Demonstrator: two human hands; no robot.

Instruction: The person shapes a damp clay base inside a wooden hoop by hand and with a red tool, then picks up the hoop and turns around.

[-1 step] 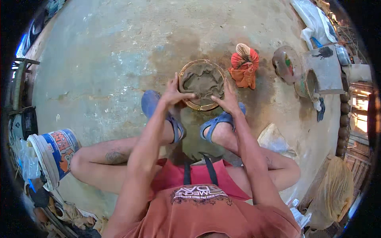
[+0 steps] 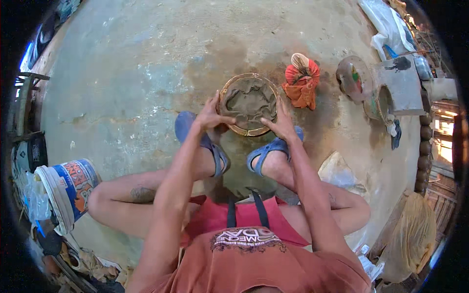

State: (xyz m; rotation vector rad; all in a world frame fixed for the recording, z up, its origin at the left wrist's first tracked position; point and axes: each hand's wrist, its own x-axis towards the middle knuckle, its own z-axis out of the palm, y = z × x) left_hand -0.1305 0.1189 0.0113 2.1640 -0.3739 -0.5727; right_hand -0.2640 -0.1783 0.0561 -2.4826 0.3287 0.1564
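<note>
Between my feet stands a round mould point(image 2: 233, 127) with a pale, jointed rim, filled with dark wet clay point(image 2: 251, 101) whose surface is lumpy and folded. My left hand point(image 2: 211, 115) grips the mould's left side, fingers along the outer wall and thumb over the near rim at the clay's edge. My right hand point(image 2: 280, 120) clasps the right side the same way, its thumb resting on the near right edge of the clay. The undersides of both hands are hidden. Just right of the mould sits a knotted red-orange cloth bundle point(image 2: 301, 80) with a pale rounded top.
Blue clogs point(image 2: 185, 128) on my feet flank the mould. Farther right are a round wooden disc point(image 2: 352, 78), a hoop-like ring point(image 2: 385, 103) and a grey slab point(image 2: 399, 87). A white bucket point(image 2: 57, 199) lies tilted at left. A clear plastic bag point(image 2: 337, 171) lies beside my right knee.
My left thumb has drawn back slightly toward the near left rim. My right hand and the mould look nearly the same.
</note>
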